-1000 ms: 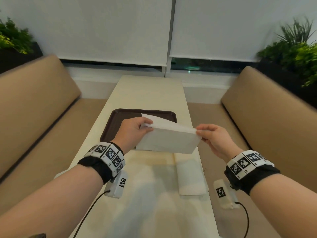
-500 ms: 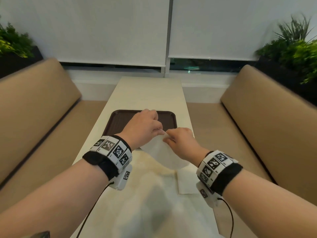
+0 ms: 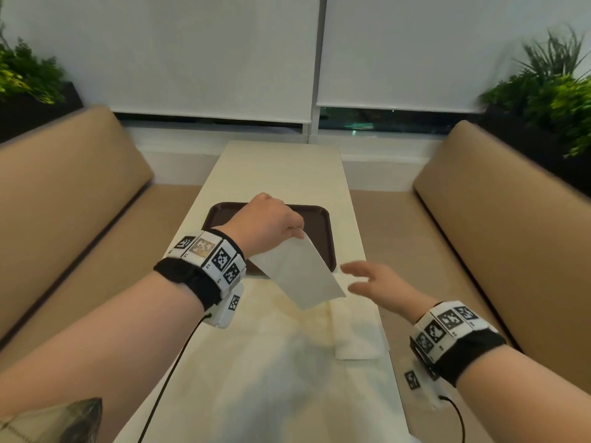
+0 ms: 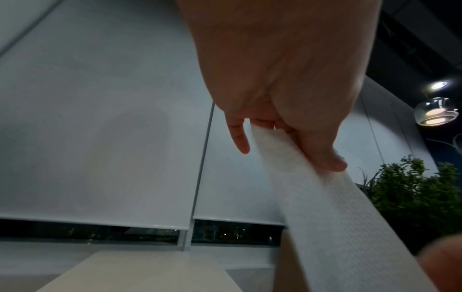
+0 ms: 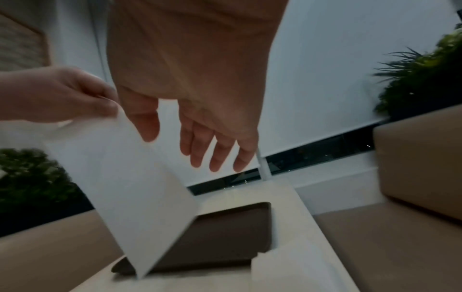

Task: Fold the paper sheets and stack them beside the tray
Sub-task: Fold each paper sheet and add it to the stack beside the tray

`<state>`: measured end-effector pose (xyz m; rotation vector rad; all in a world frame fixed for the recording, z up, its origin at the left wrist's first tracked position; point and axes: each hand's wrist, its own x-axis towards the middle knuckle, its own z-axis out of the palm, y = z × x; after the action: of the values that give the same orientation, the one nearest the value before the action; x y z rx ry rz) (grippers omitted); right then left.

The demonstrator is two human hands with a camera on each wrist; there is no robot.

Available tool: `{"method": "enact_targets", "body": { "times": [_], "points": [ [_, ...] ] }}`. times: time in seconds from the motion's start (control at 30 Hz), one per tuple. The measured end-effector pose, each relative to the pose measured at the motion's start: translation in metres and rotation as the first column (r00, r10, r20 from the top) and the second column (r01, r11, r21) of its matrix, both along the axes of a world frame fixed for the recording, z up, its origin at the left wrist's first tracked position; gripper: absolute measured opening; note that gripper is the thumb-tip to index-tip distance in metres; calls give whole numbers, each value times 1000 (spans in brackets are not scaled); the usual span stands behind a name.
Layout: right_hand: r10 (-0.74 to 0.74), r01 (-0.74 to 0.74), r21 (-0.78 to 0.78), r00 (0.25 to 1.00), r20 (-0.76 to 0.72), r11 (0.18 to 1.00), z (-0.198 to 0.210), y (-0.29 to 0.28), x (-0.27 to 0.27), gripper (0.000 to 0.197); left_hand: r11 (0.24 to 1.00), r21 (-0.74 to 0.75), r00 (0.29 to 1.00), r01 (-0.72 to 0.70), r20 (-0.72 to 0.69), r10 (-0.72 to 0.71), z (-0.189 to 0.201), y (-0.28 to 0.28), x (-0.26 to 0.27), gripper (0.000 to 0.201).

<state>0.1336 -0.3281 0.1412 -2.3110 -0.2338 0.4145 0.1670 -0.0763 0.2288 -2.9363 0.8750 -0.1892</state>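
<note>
Here the left hand (image 3: 267, 223) pinches the top corner of a folded paper sheet (image 3: 302, 273), which hangs in the air between the two hands, above the near edge of the brown tray (image 3: 321, 219). The right hand (image 3: 380, 287) hovers just beside the sheet, fingers spread and holding nothing. Below it, folded sheets (image 3: 356, 334) lie on the table (image 3: 278, 164).

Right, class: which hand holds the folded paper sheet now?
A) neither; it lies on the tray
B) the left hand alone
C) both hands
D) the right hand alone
B: the left hand pinches the folded paper sheet by its top corner, while the right hand hovers open beside it.
</note>
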Motion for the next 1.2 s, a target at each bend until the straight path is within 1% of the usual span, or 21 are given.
{"method": "enact_targets", "body": {
  "times": [0.03,0.07,0.13,0.17,0.2,0.23,0.27,0.3,0.33,0.37,0.43,0.47,0.5,0.57,0.6,0.67,0.77,0.83,0.93,1.07,1.2],
  "points": [
    [-9,7,74,999,35,997,5,5,-2,42,999,34,1000,24,-2,-24,1,-6,0,31],
    [-1,-7,103,997,83,995,8,12,-5,36,997,55,999,48,-11,-47,2,-12,1,31],
    [-32,13,109,983,180,994,9,29,-13,7,997,21,996,80,-52,-79,3,-25,1,30],
    [-81,55,123,971,225,991,9,33,-15,9,995,-47,993,84,-76,-87,3,-30,2,29],
    [-152,114,159,957,248,981,5,33,-14,16,983,-161,991,85,-84,-100,2,-34,3,27],
    [-245,190,238,943,226,953,2,31,-13,18,949,-304,992,79,-71,-105,-1,-37,4,26],
    [-347,275,336,921,176,901,1,27,-10,18,889,-455,994,54,-57,-90,-6,-39,4,33],
    [-431,348,428,896,111,834,0,21,-7,16,812,-584,995,-10,-85,-49,-14,-41,3,47],
    [-487,407,495,873,37,768,-3,15,-3,13,734,-672,986,-101,-167,-16,-23,-44,1,59],
    [-508,447,522,861,-29,727,-6,9,-1,11,674,-710,959,-206,-283,-5,-34,-49,-1,68],
    [-497,470,521,862,-98,713,-15,-1,4,10,594,-703,860,-391,-508,-35,-60,-61,-4,77],
    [-487,478,504,864,-125,719,-20,-6,7,11,548,-694,810,-468,-585,-49,-73,-68,-5,79],
    [-480,489,483,864,-152,727,-26,-11,9,14,494,-689,775,-531,-630,-46,-85,-74,-5,79],
    [-468,507,427,860,-201,748,-40,-20,13,18,389,-684,736,-617,-676,-21,-107,-86,-5,78],
    [-474,521,391,853,-218,759,-48,-23,14,16,358,-675,721,-645,-693,-8,-118,-91,-5,78],
    [-515,563,300,826,-229,770,-67,-29,17,7,333,-644,690,-688,-723,28,-141,-103,-5,76],
    [-548,577,147,813,-195,803,-94,-36,23,14,322,-598,651,-734,-755,83,-174,-116,-3,72],
    [-544,556,30,822,-168,831,-107,-39,27,14,329,-552,617,-766,-774,138,-192,-121,-1,70],
    [-520,510,-103,845,-127,854,-121,-40,31,24,330,-498,574,-802,-795,197,-212,-125,5,71],
    [-528,508,-169,843,-104,844,-132,-40,36,9,360,-441,538,-822,-808,239,-230,-128,11,78],
    [-536,513,-184,836,-116,839,-137,-42,39,23,393,-404,520,-826,-816,254,-240,-131,16,83]
  ]
}}
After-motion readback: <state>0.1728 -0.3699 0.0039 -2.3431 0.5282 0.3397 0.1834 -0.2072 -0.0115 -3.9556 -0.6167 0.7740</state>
